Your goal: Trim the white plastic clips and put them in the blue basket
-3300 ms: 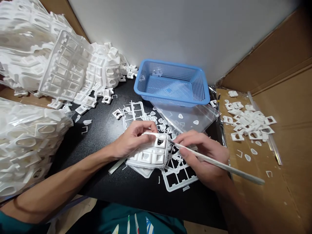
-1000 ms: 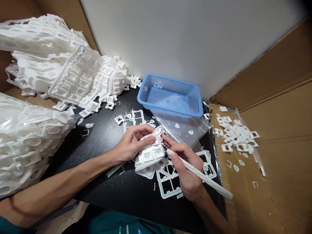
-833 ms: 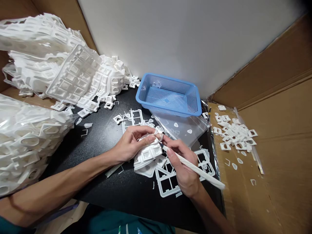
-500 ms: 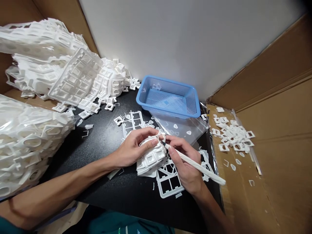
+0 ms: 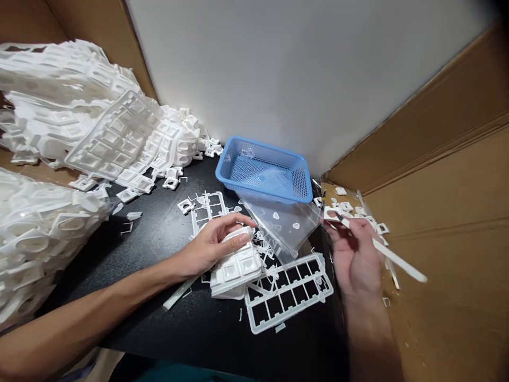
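Black tabletop [image 5: 191,339], pale wall [image 5: 298,79] behind, cardboard [image 5: 449,223] at right. Left hand [image 5: 212,242] clasps stack of white moulded sheets [image 5: 238,267], thumb on top; stack toward hand's four o'clock. Right hand [image 5: 360,254] grips white-handled tool [image 5: 397,259], long axis ten to four; its fingers also seem to pinch white piece [image 5: 327,213] at hand's ten o'clock, two o'clock from stack. Piece: small, flat, squarish, opening through it; tool tip alongside, contact unclear. Right hand nearer loose pieces [image 5: 360,211], at piece's three o'clock. Blue basket [image 5: 260,194] at ten, lattice frame [image 5: 287,287] at seven.
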`<state>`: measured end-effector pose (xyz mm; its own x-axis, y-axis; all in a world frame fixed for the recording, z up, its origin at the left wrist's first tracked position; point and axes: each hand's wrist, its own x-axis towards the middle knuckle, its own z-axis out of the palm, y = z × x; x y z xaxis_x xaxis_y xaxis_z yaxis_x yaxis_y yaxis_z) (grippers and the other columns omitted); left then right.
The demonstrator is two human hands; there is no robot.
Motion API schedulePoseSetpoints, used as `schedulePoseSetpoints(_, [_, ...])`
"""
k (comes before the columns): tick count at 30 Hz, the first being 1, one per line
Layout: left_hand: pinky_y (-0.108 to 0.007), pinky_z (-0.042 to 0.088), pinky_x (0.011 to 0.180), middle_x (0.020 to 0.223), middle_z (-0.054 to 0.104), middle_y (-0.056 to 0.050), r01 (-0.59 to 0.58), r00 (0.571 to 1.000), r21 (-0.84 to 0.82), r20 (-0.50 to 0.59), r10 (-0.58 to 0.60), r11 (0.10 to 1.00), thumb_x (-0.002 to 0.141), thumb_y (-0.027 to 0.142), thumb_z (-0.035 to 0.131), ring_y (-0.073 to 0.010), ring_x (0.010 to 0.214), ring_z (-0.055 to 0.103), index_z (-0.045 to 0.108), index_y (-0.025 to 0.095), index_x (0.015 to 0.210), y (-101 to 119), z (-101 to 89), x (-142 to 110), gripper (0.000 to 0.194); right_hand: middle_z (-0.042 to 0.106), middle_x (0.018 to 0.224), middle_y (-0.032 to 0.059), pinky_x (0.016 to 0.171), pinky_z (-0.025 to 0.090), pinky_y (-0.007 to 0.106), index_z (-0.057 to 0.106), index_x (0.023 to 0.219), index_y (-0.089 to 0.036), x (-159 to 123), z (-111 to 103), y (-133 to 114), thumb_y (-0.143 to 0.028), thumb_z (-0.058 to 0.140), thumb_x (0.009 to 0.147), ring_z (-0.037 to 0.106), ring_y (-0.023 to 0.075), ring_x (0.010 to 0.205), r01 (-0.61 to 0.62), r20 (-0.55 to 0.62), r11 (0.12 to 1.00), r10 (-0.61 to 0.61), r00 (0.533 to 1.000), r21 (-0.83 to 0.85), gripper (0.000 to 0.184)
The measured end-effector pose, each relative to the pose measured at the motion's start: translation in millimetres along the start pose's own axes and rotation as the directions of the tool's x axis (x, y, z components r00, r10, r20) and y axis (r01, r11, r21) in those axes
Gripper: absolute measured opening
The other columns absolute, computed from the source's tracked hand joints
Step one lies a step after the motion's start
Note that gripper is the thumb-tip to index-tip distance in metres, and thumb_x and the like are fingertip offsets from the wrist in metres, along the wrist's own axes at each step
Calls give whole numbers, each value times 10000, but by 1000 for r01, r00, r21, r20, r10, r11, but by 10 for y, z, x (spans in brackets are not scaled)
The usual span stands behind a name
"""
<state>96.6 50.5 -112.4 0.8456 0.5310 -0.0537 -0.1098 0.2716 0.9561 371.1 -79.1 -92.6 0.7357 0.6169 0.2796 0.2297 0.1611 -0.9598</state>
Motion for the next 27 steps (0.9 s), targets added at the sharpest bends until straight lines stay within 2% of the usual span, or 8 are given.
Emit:
schedulePoseSetpoints(1, [-250, 491, 745, 1039, 670, -41, -4, 1000, 30, 2, 4, 1000, 1017, 379, 669, -146, 871, 630, 652, 229, 1285, 12, -2, 1, 307, 726, 935, 54, 932, 582, 449, 616, 857, -225, 66, -100, 27, -367, 605, 948, 716, 241, 941, 54, -98, 952, -87, 991, -303, 168])
schedulePoseSetpoints(2, [-272, 504, 805, 1119, 666, -55, -8, 1000, 50, 13, 7, 999, 1019, 384, 665, -166, 954, 640, 649, 237, 1315, 27, -6, 0, 331, 721, 874, 58, 917, 564, 470, 645, 844, -218, 117, -187, 59, -373, 626, 923, 699, 257, 884, 65, -141, 803, -183, 973, -593, 175])
schedulePoseSetpoints(5, [-335, 492, 968, 1235, 636, -58, -2, 997, 77, 82, -5, 997, 958, 320, 753, -214, 1143, 628, 590, 274, 1429, 66, -32, -6, 501, 737, 899, 102, 972, 489, 546, 684, 852, -194, 188, -335, 152, -290, 638, 867, 667, 302, 899, 51, -185, 684, -267, 946, -728, 108])
schedulePoseSetpoints(12, [-371, 509, 993, 1320, 590, -83, -35, 996, -18, 82, 36, 999, 862, 200, 840, -228, 1176, 638, 539, 267, 1459, 63, -74, 2, 671, 762, 996, 103, 949, 549, 474, 684, 861, -201, 75, -138, 87, -335, 634, 920, 715, 280, 986, 220, -75, 779, -323, 943, -587, 154])
schedulePoseSetpoints(15, [-372, 544, 943, 1332, 589, -87, -42, 997, -59, 65, 46, 997, 846, 197, 859, -228, 1137, 669, 524, 276, 1444, 39, -67, 22, 690, 757, 1062, 77, 823, 610, 428, 689, 904, -220, -102, 54, 2, -368, 620, 972, 739, 231, 867, 255, 152, 934, -222, 963, -251, 178])
schedulePoseSetpoints(18, [-338, 547, 897, 1239, 615, -51, -52, 998, -21, 23, 52, 998, 808, 196, 897, -199, 1067, 678, 551, 272, 1393, -4, -47, 28, 684, 745, 1129, 66, 833, 612, 419, 693, 922, -238, -335, 246, -78, -307, 646, 980, 742, 234, 931, 121, 453, 991, -131, 882, 51, 102])
schedulePoseSetpoints(22, [-277, 526, 807, 1074, 640, -8, -77, 997, 63, -15, 78, 995, 773, 214, 927, -133, 907, 631, 613, 241, 1319, -63, -7, 21, 631, 749, 1146, 54, 960, 545, 382, 677, 910, -236, -568, 417, -172, -266, 643, 992, 713, 229, 1082, 127, 634, 992, -91, 768, -12, 93])
schedulePoseSetpoints(27, [-290, 534, 826, 989, 666, -6, -46, 999, 117, -23, 49, 992, 766, 232, 932, -144, 906, 643, 627, 216, 1309, -75, 7, 20, 623, 755, 1161, 27, 974, 534, 333, 655, 970, -250, -649, 465, -181, -221, 633, 998, 718, 197, 1092, 243, 661, 965, -119, 740, -98, 46])
